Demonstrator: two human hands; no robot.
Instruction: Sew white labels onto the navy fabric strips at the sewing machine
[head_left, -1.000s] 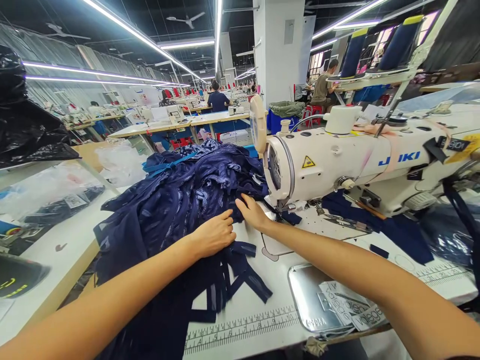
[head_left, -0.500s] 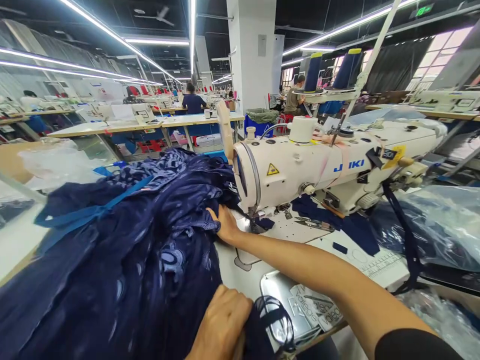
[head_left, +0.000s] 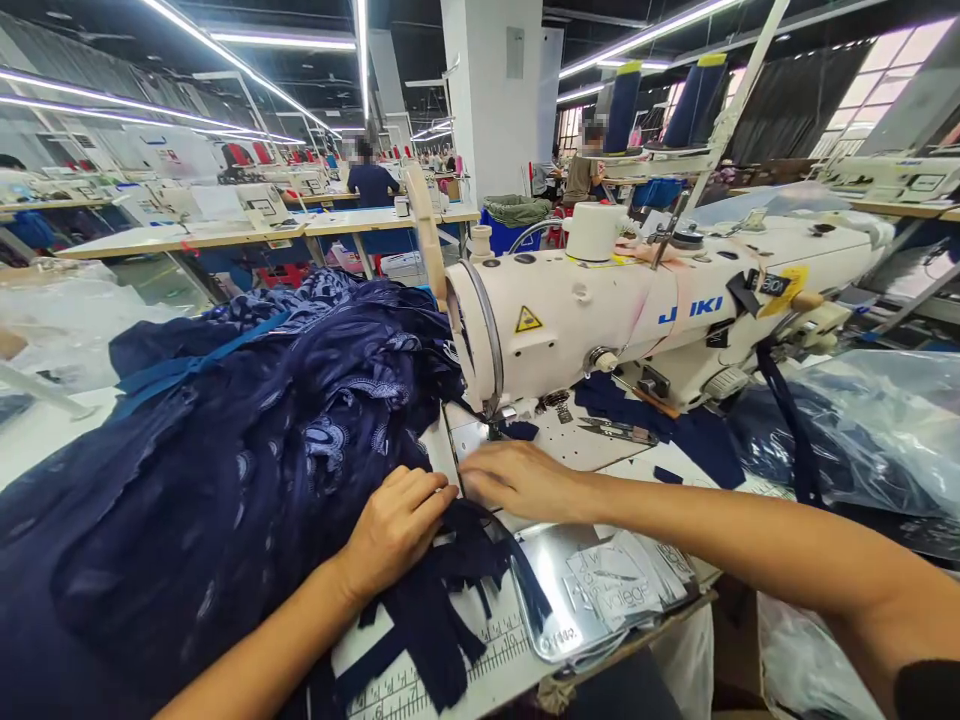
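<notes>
My left hand (head_left: 397, 525) is closed, its fingers curled round the top of a navy fabric strip (head_left: 431, 630) that hangs down over the table edge rule. Beside it, my right hand (head_left: 525, 478) has its fingers bent together, the tips slightly blurred; what they pinch is hidden. The two hands nearly touch, just in front of the needle area of a white sewing machine (head_left: 570, 320). A large heap of navy patterned garments (head_left: 247, 480) lies to the left, against my left forearm.
A shiny metal tray (head_left: 536, 560) with white printed labels (head_left: 622, 580) sits at the front. Thread snips (head_left: 615, 430) and navy scraps (head_left: 705, 445) lie on the machine bed. Plastic-bagged fabric (head_left: 862, 440) is at the right. Co-workers sit at tables farther back.
My right hand has left the garment heap and come toward me, near my left hand. My left hand has moved up and forward toward the needle area. Navy strips now show on the table.
</notes>
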